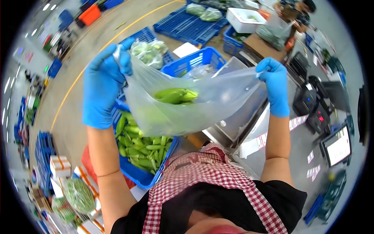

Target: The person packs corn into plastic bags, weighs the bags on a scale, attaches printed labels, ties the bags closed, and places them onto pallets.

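A clear plastic bag (pixel 218 97) hangs stretched between my two blue-gloved hands at chest height. My left hand (pixel 104 84) pinches one upper corner, its fingers closed on the plastic. The opposite corner is gripped by my right hand (pixel 274 84), fingers curled in tightly. Inside the bag lie several long green vegetables (pixel 175 95), whose exact kind I cannot make out. Below my left hand, a blue crate (pixel 146 181) is full of similar long green vegetables (pixel 144 150).
Another blue crate (pixel 194 60) holding plastic-wrapped goods stands ahead. To the right, a grey counter (pixel 290 144) carries labels, a screen (pixel 337 146) and black devices (pixel 311 101). Blue pallets (pixel 187 25) lie on the floor beyond. A co-worker (pixel 298 13) stands at the far right.
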`<state>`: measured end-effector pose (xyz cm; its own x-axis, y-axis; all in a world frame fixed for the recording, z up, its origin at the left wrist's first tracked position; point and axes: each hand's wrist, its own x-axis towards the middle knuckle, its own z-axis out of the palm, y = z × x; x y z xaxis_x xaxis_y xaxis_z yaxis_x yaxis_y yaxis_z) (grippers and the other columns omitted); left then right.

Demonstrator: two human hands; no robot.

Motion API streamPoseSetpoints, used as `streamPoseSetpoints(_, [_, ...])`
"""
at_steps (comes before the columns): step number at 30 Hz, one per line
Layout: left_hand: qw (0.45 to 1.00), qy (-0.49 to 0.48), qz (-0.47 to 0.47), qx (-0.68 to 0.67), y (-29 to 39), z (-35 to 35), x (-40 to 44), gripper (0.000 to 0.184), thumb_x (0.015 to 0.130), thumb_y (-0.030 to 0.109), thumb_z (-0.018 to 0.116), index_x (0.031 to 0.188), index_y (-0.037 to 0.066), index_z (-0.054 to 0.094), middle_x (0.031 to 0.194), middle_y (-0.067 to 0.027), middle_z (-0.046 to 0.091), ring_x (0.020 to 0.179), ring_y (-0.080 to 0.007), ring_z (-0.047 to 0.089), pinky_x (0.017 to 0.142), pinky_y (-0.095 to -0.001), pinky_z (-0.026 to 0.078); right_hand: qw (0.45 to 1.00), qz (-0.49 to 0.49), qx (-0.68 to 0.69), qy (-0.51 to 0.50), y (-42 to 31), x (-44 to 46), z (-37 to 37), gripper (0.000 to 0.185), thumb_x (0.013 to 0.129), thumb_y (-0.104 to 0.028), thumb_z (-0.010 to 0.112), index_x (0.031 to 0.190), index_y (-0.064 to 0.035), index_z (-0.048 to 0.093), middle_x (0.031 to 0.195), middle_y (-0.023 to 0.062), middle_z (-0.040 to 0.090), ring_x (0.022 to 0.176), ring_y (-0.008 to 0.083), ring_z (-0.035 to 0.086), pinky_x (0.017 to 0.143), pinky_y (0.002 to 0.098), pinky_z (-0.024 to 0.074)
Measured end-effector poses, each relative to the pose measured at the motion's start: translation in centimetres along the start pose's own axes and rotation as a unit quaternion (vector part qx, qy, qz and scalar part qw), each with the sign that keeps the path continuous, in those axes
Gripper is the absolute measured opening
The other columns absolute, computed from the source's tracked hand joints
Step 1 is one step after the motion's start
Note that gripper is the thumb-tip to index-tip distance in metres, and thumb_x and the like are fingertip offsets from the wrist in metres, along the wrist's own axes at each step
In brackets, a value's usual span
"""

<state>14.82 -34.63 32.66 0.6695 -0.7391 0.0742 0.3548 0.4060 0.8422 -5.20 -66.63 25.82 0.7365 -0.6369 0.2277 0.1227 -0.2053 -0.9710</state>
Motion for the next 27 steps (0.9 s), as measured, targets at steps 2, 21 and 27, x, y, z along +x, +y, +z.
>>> streamPoseSetpoints(2, [0.998,0.015,-0.058,0.002,-3.7,1.2,3.3,0.036,0.085,0.020,0.048,0.107,-0.007,0.054,0.073,-0.0053,0.056,0.064,-0.0155,0.052,0.065,-0.0269,0.042,1.000,0.005,0.016,0.020,1.3,-1.4,-2.7,0.027,0.057,0.016,0.041,0.069,-0.0003,0.058,0.067,0.0056,0.059,0.059,0.0105,0.056,0.051,0.0217,0.0436])
streamPoseSetpoints(21, [0.892,-0.111,-0.349,0.264,-33.9,-2.9,20.5,0.020,0.082,0.014,0.056,0.089,-0.003,0.063,0.083,-0.0079,0.063,0.072,-0.0159,0.060,0.070,-0.0274,0.047,0.940,0.195,0.152,0.234,18.7,-7.3,-10.3,0.065,0.072,0.005,0.055,0.133,-0.0022,0.032,0.108,0.0122,0.053,0.095,0.0195,0.055,0.076,0.0275,0.0486])
streamPoseSetpoints(27, [0.850,-0.160,-0.341,0.367,-32.4,-2.3,21.0,0.025,0.076,0.018,0.065,0.091,-0.002,0.065,0.085,-0.0058,0.064,0.074,-0.0125,0.057,0.068,-0.0247,0.044,0.919,0.259,0.034,0.294,20.4,-6.8,-9.5,0.088,0.067,-0.006,0.068,0.139,-0.0018,0.018,0.114,0.0167,0.049,0.099,0.0204,0.053,0.085,0.0280,0.0433])
